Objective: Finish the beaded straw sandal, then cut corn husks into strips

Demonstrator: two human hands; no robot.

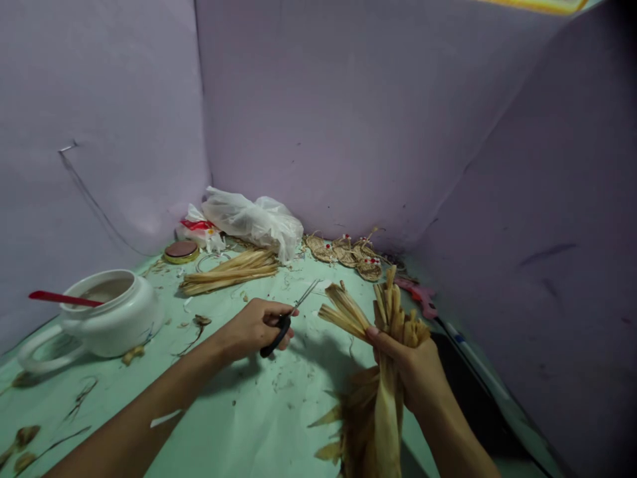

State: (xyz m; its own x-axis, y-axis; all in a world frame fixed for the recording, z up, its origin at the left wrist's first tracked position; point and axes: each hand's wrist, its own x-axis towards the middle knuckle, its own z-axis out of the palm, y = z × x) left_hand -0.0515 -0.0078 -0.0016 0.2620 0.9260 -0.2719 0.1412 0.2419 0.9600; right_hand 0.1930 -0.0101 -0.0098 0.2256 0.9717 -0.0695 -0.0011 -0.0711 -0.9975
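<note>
My left hand (256,326) is closed around the black handles of a pair of scissors (291,317), whose metal blades point up and to the right toward the husks. My right hand (413,365) grips a bunch of dried corn husks (385,315), held upright with the cut tips fanning out above my fingers and long leaves trailing down below my wrist. The blades are a short way from the husk tips, not touching them.
A white pot (112,318) with a red-handled utensil (62,299) stands at the left. A bundle of husk strips (231,271), a plastic bag (253,222), a round lid (180,251), woven straw pieces (348,252) and a pink tool (423,295) lie on the green surface. Scraps are scattered about.
</note>
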